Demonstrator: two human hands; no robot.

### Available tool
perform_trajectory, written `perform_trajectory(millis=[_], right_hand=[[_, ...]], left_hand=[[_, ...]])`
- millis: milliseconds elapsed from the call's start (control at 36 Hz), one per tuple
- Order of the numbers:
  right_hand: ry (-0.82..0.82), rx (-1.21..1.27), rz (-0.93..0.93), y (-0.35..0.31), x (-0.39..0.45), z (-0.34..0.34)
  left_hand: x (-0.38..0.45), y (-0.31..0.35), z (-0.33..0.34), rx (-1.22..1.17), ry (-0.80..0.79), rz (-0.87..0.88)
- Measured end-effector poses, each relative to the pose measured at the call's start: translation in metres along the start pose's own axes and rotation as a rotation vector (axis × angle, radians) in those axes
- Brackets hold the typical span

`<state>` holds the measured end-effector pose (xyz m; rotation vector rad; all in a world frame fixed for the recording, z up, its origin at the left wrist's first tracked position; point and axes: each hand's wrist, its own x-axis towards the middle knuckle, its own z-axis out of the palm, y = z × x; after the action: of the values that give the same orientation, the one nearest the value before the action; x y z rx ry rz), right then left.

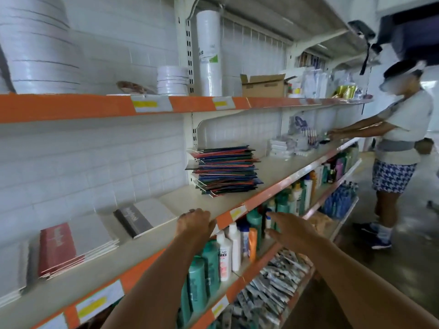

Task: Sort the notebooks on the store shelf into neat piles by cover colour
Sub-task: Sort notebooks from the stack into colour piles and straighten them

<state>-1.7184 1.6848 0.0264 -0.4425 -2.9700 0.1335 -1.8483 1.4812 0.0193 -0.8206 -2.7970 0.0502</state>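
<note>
The middle shelf [280, 173], with its orange front strip, is running from 8 o'clock up toward 2 o'clock and is carrying all the notebooks. A tall, uneven mixed stack [224, 170] of blue, red and green covers is sitting just right of centre, its edges sticking out at odd angles. A red pile [61, 248] is lying at 8 o'clock, and beside it, toward the centre, a dark grey pile [137, 219] is lying on the same shelf; the two are apart from each other and well apart from the mixed stack. At 3 o'clock a second person [401, 148] is standing and reaching onto the far end of the shelf. Green and white bottles [213, 269] are standing on the shelf below, at 6 o'clock. The left hand [196, 223] is resting on the shelf's front edge, fingers curling over the strip. The right hand [288, 227] is hanging in the air in front of the bottles, fingers straight and spread wide, holding nothing.
</note>
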Motion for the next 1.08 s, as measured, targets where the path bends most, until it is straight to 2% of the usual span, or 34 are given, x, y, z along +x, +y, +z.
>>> perform_trajectory(millis=[361,667,917,1083], right_hand=[[0.047,-0.018,-0.056,0.063,0.117,-0.025],[0.076,-0.029,-0.222,0.125,0.223,-0.044],[0.144,0.068,-0.404,0.158,0.296,-0.049],[0.156,0.089,-0.454,0.164,0.316,-0.038]], left_hand=[[0.116,0.026,-0.020,-0.020,0.113,-0.038],[0.200,0.074,-0.033,0.001,0.277,-0.149],[0.240,0.116,-0.040,0.022,0.256,-0.294],[0.262,0.130,-0.037,0.023,0.259,-0.320]])
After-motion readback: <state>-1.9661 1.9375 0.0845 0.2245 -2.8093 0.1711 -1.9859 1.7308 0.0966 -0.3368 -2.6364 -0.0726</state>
